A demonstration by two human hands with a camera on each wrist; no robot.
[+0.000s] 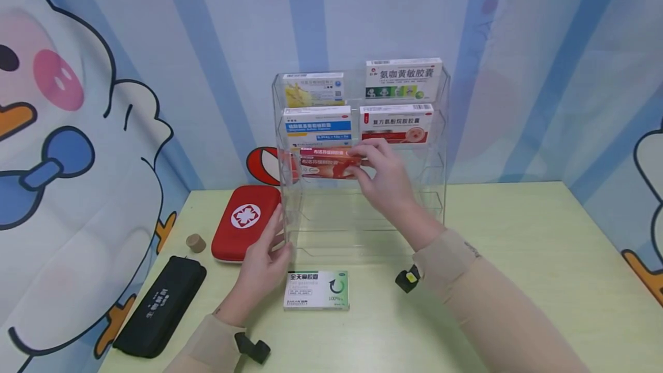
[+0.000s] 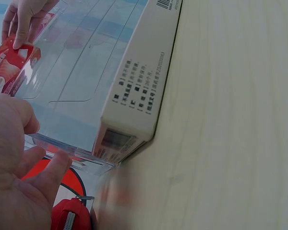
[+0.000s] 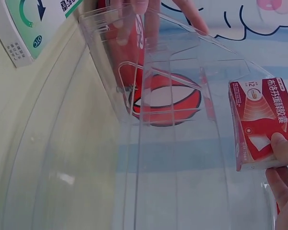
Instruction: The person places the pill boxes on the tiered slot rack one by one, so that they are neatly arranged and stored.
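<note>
My right hand (image 1: 385,180) pinches a red medicine box (image 1: 326,164) by its right end, at the left side of the rack's third tier. The right wrist view shows this red box (image 3: 264,120) tilted, thumb on its face and fingers behind. My left hand (image 1: 264,261) holds the left side edge of the clear acrylic display rack (image 1: 357,240), fingers along the outer side and thumb at the front. A white-and-green medicine box (image 1: 316,290) lies flat on the table before the rack, close to the left hand.
Two yellow and blue boxes (image 1: 318,125) fill the rack's upper left; two white boxes (image 1: 403,79) stand upper right. A red first-aid case (image 1: 246,223), a small brown cork-like cylinder (image 1: 195,243) and a black zipped pouch (image 1: 160,307) lie left. A printed cloth (image 1: 238,73) hangs behind.
</note>
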